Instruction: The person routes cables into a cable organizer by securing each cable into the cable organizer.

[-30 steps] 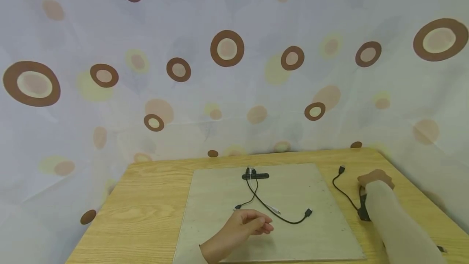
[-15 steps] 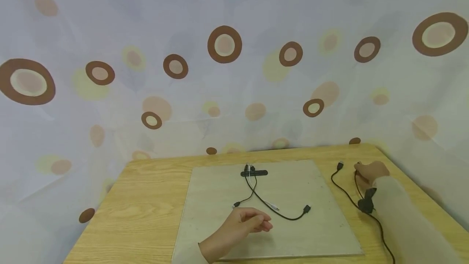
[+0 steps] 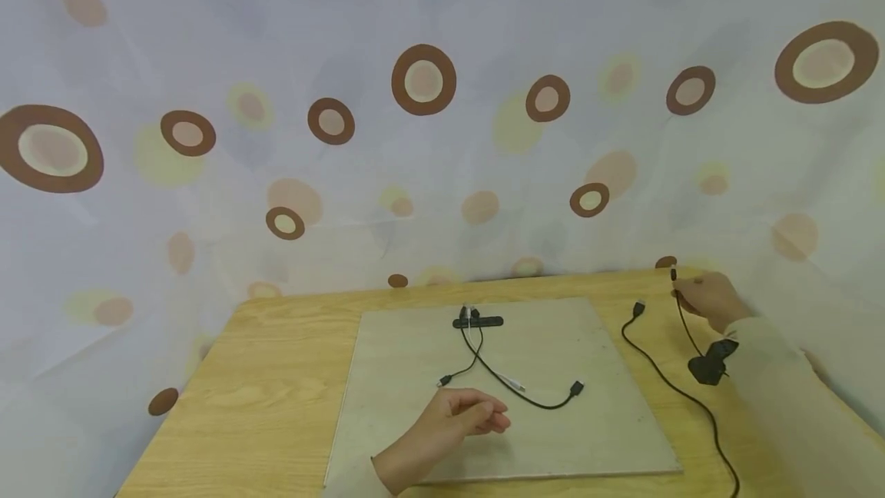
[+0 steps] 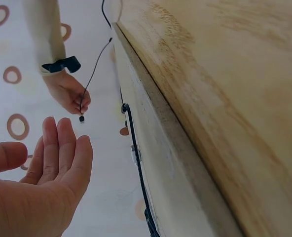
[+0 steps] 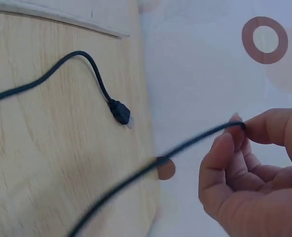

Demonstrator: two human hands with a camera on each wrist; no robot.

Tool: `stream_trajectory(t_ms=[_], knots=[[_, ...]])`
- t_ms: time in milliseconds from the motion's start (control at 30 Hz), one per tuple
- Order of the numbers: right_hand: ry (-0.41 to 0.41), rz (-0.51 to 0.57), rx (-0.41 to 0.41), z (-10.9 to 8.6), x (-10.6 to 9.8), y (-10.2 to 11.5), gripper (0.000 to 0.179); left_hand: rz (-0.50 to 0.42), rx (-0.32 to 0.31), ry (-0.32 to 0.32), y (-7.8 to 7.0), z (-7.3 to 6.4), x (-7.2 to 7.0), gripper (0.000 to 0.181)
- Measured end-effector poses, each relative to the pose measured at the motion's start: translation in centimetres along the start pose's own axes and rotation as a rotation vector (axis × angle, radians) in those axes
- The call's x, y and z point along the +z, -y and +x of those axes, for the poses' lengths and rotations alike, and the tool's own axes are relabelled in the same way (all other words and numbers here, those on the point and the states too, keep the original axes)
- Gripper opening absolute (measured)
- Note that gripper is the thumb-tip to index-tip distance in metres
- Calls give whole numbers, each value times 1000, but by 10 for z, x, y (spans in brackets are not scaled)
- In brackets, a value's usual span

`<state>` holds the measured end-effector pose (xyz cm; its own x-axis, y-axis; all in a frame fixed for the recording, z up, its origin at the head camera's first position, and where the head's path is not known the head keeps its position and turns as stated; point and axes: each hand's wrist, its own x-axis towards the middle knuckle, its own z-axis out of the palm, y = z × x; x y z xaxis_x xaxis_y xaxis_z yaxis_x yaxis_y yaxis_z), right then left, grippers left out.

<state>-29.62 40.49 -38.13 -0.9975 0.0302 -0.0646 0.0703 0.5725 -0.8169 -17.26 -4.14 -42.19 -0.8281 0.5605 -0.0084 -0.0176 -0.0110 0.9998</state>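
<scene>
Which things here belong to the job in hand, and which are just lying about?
The job, apparently:
held black cable, pinched by the right hand
black strip with cables
pale board beneath

Lying about or backdrop, it seems:
other black cable on the wooden table
patterned sheet

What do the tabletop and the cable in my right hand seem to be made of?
The tabletop looks like wood or wood-look laminate with a satin finish, judging by its yellowish grain. The cable in your right hand seems sheathed in smooth, dull black plastic or rubber, since it curves evenly.
</scene>
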Motion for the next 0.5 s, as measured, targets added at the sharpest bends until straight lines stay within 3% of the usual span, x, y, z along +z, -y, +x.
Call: stream_trajectory(t_ms=[233,500], knots=[[-83,-92,-97,-17,-14,13,46,3,-11,1,1,2,2,31],[-292,-220,-185,-27,-13,29,47,3,-15,16,1,2,1,34]])
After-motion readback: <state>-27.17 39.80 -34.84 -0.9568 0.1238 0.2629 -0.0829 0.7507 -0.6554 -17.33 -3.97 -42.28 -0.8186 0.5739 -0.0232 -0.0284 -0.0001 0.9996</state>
